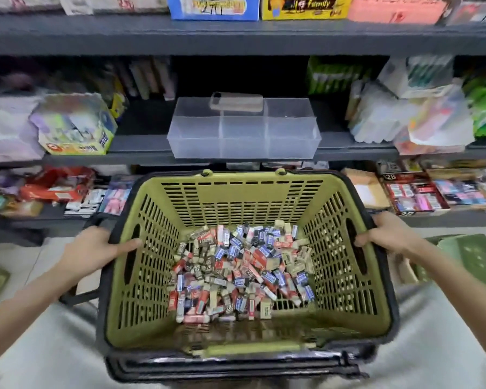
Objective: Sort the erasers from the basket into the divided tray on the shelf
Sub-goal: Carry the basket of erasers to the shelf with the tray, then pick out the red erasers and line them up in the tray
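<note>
— Looking down first at black handles (236, 366) folded flat along the near rim of a green basket (244, 197).

— Holding it how?

— Gripping it by both sides. Clamping the left hand (96, 248) over the left rim, fingers reaching down the inside of the slotted wall, just above the oval handhold. Curling the right hand (385, 234) over the right rim, fingertips hooking onto the inner side.

— Touching the erasers?

— Resting both on the rim only. Seeing the erasers (242, 270) heaped loose on the basket floor, between the two hands and lower than both, well apart from either set of fingers. Making out red, blue, dark and cream sleeves, all jumbled, piling up mostly over the middle and far part of the floor.

— And placing the divided tray?

— Finding the divided tray (244, 141) sitting on the middle shelf (141, 147), straight beyond the basket's far wall and well apart from both hands. Noting clear plastic and thin partitions; failing to count the compartments surely through the blur.

— Spotting anything by it?

— Spotting a phone-like slab (236, 102) lying at the tray's back edge; failing to tell whether on the rim or behind it. Glimpsing a colourful box (76, 127) standing to the left on the same shelf.
</note>
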